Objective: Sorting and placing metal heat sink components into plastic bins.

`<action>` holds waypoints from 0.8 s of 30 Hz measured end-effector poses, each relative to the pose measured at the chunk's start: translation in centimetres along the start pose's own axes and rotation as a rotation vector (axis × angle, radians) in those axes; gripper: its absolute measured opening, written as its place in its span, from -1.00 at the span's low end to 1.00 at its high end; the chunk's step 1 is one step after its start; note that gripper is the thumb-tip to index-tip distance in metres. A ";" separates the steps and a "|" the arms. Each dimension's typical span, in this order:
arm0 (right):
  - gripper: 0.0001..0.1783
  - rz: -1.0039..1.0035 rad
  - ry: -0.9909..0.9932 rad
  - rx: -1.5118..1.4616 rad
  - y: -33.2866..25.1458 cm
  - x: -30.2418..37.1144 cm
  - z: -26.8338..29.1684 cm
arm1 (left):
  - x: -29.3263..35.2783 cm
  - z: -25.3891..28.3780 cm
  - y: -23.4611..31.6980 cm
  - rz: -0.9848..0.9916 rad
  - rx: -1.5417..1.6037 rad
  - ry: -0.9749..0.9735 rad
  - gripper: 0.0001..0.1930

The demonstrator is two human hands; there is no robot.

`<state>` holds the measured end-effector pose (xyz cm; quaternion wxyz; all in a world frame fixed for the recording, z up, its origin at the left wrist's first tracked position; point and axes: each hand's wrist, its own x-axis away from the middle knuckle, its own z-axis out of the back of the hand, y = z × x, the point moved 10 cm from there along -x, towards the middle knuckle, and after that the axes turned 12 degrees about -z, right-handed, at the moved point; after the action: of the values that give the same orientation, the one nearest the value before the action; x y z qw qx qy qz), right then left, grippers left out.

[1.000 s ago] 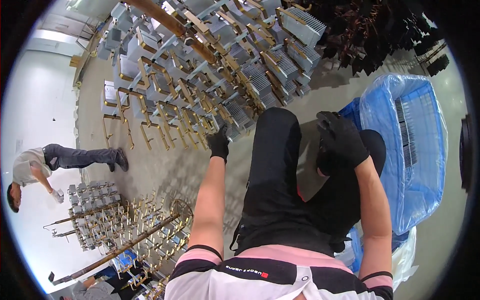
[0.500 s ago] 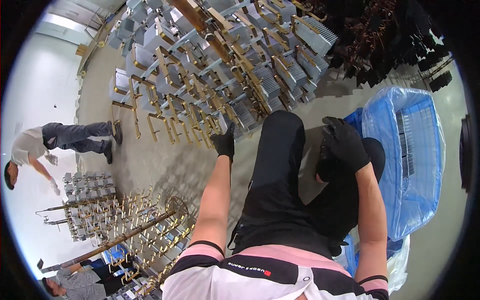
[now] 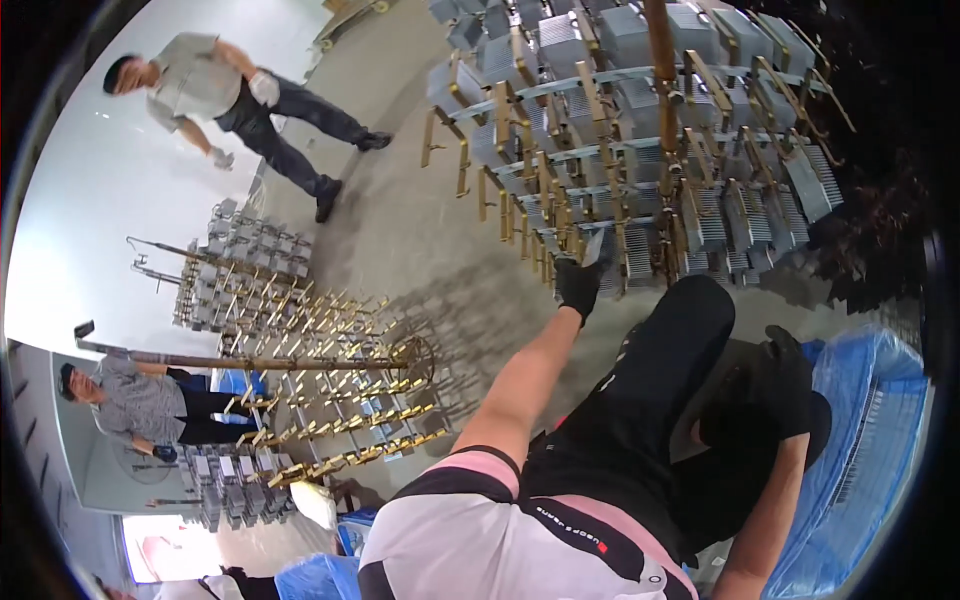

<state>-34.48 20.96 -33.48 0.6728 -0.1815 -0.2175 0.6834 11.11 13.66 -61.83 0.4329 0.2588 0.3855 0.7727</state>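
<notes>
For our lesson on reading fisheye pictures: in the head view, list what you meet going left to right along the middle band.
Seated person in a grey shirt → gold hook rack lying on the floor → left hand → right hand → blue plastic-wrapped bundle.

We cannot tell what our gloved left hand (image 3: 578, 284) pinches at the rack of finned metal parts (image 3: 650, 150); its fingers blend into the fins. Our right hand (image 3: 775, 385) covers whatever lies beneath it, grip unclear. The rack's upper right fades into the dark rim. The blue plastic-wrapped stack (image 3: 870, 440) is cut off at right.
</notes>
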 end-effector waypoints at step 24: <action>-0.52 -0.151 0.153 -0.630 -9.6 6.3 7.9 | 24.8 8.4 40.8 -1.196 0.324 -0.029 -0.43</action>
<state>-30.88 26.80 -21.36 0.6468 -0.4147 -0.3800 0.5150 -14.06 24.95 -22.02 0.7514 0.0707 0.5702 0.3244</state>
